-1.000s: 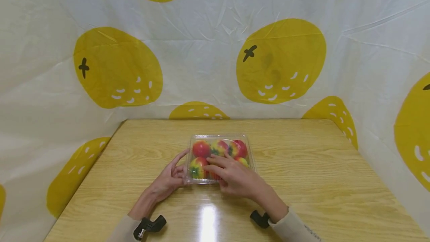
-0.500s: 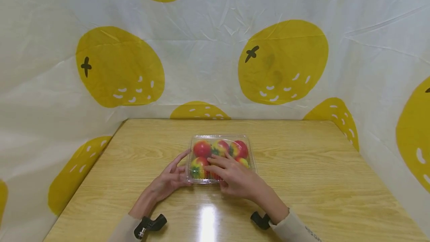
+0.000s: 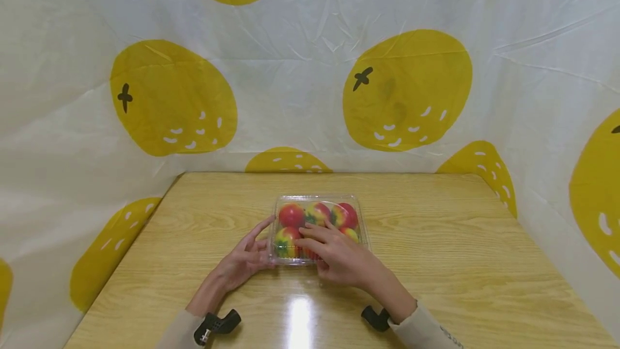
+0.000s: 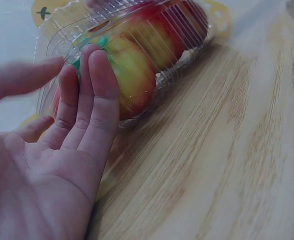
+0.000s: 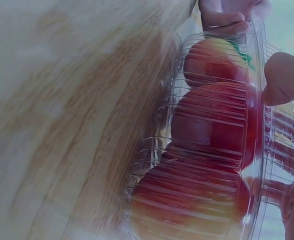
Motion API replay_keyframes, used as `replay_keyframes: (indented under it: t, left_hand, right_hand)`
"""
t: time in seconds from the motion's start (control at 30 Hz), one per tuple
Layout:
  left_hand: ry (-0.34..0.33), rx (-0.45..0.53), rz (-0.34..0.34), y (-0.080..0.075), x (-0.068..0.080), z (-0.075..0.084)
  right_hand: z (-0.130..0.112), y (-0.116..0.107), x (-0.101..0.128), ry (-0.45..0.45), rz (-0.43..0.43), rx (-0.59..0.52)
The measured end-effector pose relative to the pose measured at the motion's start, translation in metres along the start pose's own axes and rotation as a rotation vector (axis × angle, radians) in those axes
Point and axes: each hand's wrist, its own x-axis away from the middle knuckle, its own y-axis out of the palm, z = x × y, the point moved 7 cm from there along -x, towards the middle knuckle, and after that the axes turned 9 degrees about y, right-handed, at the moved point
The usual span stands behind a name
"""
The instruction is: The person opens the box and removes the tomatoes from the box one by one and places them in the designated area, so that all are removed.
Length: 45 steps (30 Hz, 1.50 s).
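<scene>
A clear plastic clamshell box [image 3: 315,262] lies closed on the table, with several red-and-yellow apples [image 3: 291,214] inside it. My left hand [image 3: 244,260] is at the box's left side. In the left wrist view, its fairly straight fingers [image 4: 103,75] touch the near corner, and the thumb reaches along the lid edge. My right hand [image 3: 341,255] lies over the front right part of the lid, fingers spread and slightly bent, covering some of the apples. In the right wrist view, the thumb [image 5: 279,82] touches the lid beside the rim.
The wooden table [image 3: 436,241] extends around the box on all sides. White cloth [image 3: 290,96] printed with yellow fruit hangs behind the table and along both sides. A bright light reflection lies on the table in front of the box.
The head view has shifted very slightly. Both hands and the box keep practically the same places, and no finger movement is plain.
</scene>
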Motion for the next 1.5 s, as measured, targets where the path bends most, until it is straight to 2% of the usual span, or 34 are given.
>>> replay_keyframes:
  t: [0.37, 0.83, 1.1, 1.3, 1.5]
  left_hand:
    - [-0.005, 0.02, -0.001, 0.001, -0.001, 0.0]
    - [-0.036, 0.125, 0.084, 0.001, -0.001, -0.007]
    - [-0.015, 0.175, 0.057, 0.0, -0.002, -0.007]
    - [-0.014, 0.172, 0.045, 0.001, -0.002, -0.007]
    - [-0.003, 0.166, 0.054, 0.0, -0.003, -0.007]
  right_hand:
    - [0.001, -0.004, 0.0, 0.0, 0.032, -0.053]
    - [-0.003, -0.001, 0.0, -0.007, 0.017, 0.037]
    - [-0.002, -0.002, -0.001, -0.008, 0.02, 0.072]
    - [0.004, -0.005, 0.002, 0.05, -0.033, 0.063]
    - [0.02, -0.013, 0.007, 0.165, -0.117, 0.093]
